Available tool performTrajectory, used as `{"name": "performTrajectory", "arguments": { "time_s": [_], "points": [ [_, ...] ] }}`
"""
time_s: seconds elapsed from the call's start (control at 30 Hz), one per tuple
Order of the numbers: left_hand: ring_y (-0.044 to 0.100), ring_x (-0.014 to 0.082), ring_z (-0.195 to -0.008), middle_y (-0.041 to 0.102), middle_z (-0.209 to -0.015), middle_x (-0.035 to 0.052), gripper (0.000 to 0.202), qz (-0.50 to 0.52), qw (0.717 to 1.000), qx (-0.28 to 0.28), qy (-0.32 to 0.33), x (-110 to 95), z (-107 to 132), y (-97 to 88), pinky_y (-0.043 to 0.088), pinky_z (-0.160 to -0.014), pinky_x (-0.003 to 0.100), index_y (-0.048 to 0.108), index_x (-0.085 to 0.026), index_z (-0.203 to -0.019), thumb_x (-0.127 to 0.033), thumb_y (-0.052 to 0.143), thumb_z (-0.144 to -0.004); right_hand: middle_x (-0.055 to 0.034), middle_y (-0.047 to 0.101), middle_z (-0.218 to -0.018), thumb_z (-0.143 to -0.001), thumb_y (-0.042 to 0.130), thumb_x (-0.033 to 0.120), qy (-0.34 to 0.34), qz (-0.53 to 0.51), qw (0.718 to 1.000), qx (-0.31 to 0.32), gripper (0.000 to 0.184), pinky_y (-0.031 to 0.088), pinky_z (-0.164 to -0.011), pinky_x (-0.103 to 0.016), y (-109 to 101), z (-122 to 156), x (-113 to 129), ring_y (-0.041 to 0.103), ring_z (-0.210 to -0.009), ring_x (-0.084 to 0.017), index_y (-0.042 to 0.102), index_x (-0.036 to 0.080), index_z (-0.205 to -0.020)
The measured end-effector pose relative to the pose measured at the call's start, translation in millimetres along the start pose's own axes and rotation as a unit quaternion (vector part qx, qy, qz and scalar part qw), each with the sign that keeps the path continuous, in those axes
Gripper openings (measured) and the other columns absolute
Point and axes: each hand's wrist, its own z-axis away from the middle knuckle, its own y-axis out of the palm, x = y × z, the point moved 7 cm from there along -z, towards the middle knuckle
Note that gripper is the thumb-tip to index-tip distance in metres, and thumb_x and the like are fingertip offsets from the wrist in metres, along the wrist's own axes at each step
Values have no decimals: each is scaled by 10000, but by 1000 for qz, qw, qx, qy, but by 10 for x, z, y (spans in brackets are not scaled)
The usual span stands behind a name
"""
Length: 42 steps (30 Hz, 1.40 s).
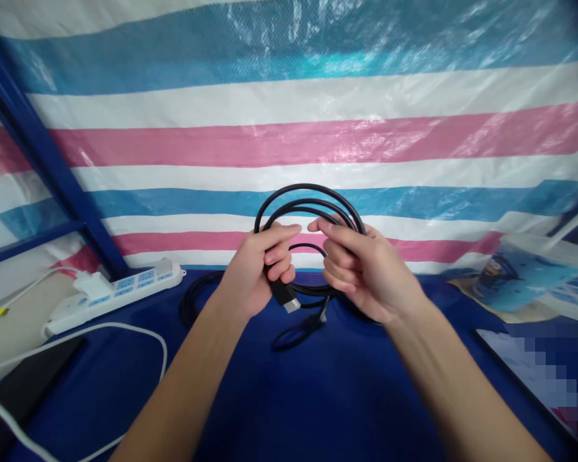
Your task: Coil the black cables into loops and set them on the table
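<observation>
A black cable (304,187), looped into a loose coil, is held up between both hands above the blue table. My left hand (257,269) is closed round the coil's left side. Its plug (289,296), black with a silver metal end like an HDMI connector, sticks out below those fingers. On the coil's right side, my right hand (361,263) is closed too, with thumb and index finger pointing inward. The two index fingers nearly meet. Behind and below the hands, more black cable (298,332) lies coiled on the table, partly hidden by the wrists.
At the left are a white power strip (125,289) with a white adapter (92,284), a white cord (125,326) and a dark flat object (38,385). A blue cup with a straw (515,276) stands at right. Behind hangs a striped plastic sheet (270,147).
</observation>
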Motion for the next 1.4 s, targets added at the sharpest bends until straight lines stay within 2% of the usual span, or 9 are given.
{"name": "performTrajectory", "arguments": {
  "time_s": [0.17, 0.33, 0.47, 0.6, 0.73, 0.87, 1.13, 1.3, 1.4],
  "points": [
    [265, 19, -334, 304, -436, -84, 339, -120, 986, 103, -54, -41, 82, 14, 398, -435, 193, 452, -151, -512, -238, 627, -789, 104, 218, -427, -776, 657, 196, 63, 71, 994, 49, 319, 112, -304, -163, -54, 47, 52, 138, -340, -19, 427, 171, -556],
    [438, 58, -466, 414, -511, -55, 311, -148, 983, 108, 2, -98, 85, 48, 489, -634, 243, 480, -154, -581, -300, 605, -824, 114, 188, -432, -819, 583, 144, 26, 15, 999, 20, 66, 105, -312, -159, -128, 33, 154, 85, -351, -21, 639, 153, -786],
    [592, 115, -698, 595, -692, -12, 155, -195, 974, 117, 9, -129, 88, 15, 460, -675, 226, 582, -188, -848, -318, 650, -796, 111, 180, -436, -819, 598, 160, 27, 28, 999, 5, 61, 97, -314, -168, -237, 42, 231, 80, -354, -22, 658, 160, -809],
    [626, 137, -825, 665, -874, 24, 430, -247, 957, 151, -29, -149, 136, -35, 466, -738, 225, 546, -247, -1156, -300, 691, -755, 107, 215, -440, -792, 671, 244, 82, 135, 985, 72, 73, 81, -326, -164, -183, 99, 160, 111, -373, -23, 661, 179, -824],
    [605, 92, -567, 624, -705, -26, 463, -249, 948, 174, -89, -68, 196, 24, 476, -554, 185, 506, -300, -1214, -327, 665, -780, 107, 280, -463, -811, 666, 312, 126, 200, 963, 126, 217, 87, -331, -146, -45, 145, 11, 148, -384, -23, 635, 207, -998],
    [235, 12, -282, 392, -479, -113, 422, -196, 958, 175, -113, 3, 217, 114, 281, -304, 124, 511, -339, -1214, -300, 636, -813, 106, 354, -489, -804, 678, 275, 116, 131, 976, 128, 210, 111, -325, -120, 0, 134, -11, 171, -365, -3, 596, 198, -981],
    [51, 29, -290, 145, -437, -98, 234, 104, 993, 37, 30, -267, 75, -52, 144, -269, 152, 559, -161, -676, -110, 439, -870, -38, 680, -715, -934, 411, 465, 47, -58, 984, 162, 339, 526, -575, -244, 145, 78, 58, 681, -600, -158, 581, 180, -1001],
    [126, 34, -266, 111, -403, -87, 394, 176, 978, -96, 63, -184, 20, -210, 187, -282, 168, 271, -180, -492, -118, 463, -830, -58, 678, -905, -834, 334, 711, -23, -61, 989, 131, 596, 534, -723, -351, 265, 54, -27, 675, -813, -212, 563, 238, -1115],
    [143, 40, -270, 121, -387, -91, 409, 188, 964, -159, 102, -118, 22, -257, 211, -298, 188, 237, -190, -501, -123, 514, -795, -19, 656, -957, -758, 550, 659, -51, -25, 992, 113, 565, 525, -672, -318, 299, 56, -78, 659, -732, -172, 504, 294, -1187]
  ]
}}
